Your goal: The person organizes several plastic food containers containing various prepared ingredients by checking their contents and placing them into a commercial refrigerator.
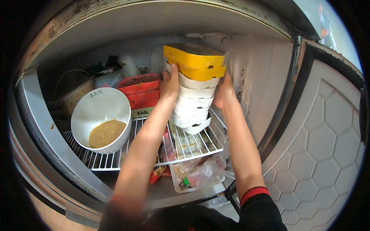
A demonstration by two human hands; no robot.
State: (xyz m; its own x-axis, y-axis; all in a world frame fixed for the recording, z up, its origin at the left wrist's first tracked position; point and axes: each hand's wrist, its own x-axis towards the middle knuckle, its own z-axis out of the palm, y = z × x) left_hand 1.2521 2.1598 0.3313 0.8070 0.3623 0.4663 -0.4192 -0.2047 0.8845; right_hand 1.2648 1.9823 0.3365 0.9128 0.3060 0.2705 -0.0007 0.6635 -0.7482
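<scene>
A tall stack of containers, two yellow ones (196,62) above several white ones (195,101), stands at the right of a white wire shelf inside a refrigerator. Against the stack's left side lies my left hand (170,83), and my right hand (225,92) is on its right side; the two hold it between them. The right fingertips are hidden behind the containers. To the left, a large white bowl (82,109) with a brown paste (107,133) rests tilted in view on the shelf. Red containers (144,96) are stacked between the bowl and my left hand.
Behind the bowl are a bucket (78,93) and a container with dark contents (108,76). Below the wire shelf (188,158) a white tray (199,189) holds plastic bags. The refrigerator wall (254,78) is close on the right, and its open door (326,138) stands beyond.
</scene>
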